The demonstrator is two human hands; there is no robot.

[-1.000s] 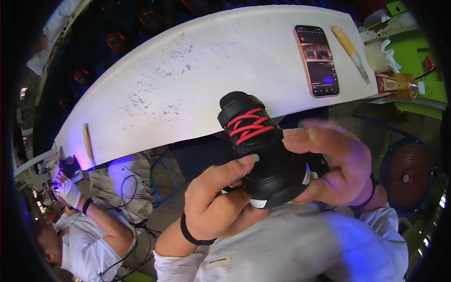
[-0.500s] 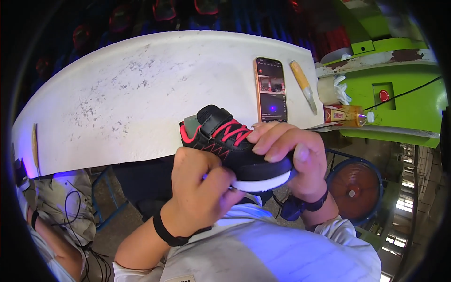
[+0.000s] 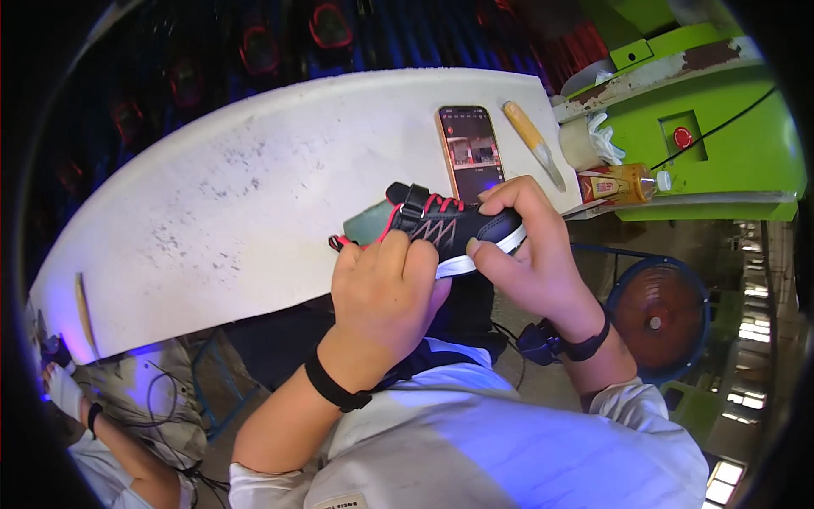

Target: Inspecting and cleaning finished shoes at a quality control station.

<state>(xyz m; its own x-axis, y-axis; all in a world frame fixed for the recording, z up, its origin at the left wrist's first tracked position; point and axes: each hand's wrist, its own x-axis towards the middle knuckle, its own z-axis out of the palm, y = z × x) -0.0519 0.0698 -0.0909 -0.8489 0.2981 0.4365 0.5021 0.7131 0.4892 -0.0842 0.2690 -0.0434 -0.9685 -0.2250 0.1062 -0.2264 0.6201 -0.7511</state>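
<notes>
Between my hands is a small black sneaker (image 3: 458, 226) with red laces, a strap and a white sole, its toe toward the right. A greenish shoe last (image 3: 366, 224) shows in its opening at the heel end. My left hand (image 3: 386, 284) is closed on the sole near the heel and middle, its fingertips partly hidden. My right hand (image 3: 530, 250) grips the toe, thumb at the sole edge and fingers over the top. The shoe is held over the near edge of the white table (image 3: 254, 195).
A phone (image 3: 471, 153) and a wooden-handled knife (image 3: 534, 144) lie behind the shoe. At right are a drink bottle (image 3: 623, 184), a white cup-like container (image 3: 581, 142) and a green machine (image 3: 721, 136). A fan (image 3: 655, 318) stands below. Another person's arm (image 3: 119, 450) shows at lower left.
The sneaker has rolled and turned so its side faces up and more of the last shows. Both hands have shifted with it. The other person's gloved hand has come into view.
</notes>
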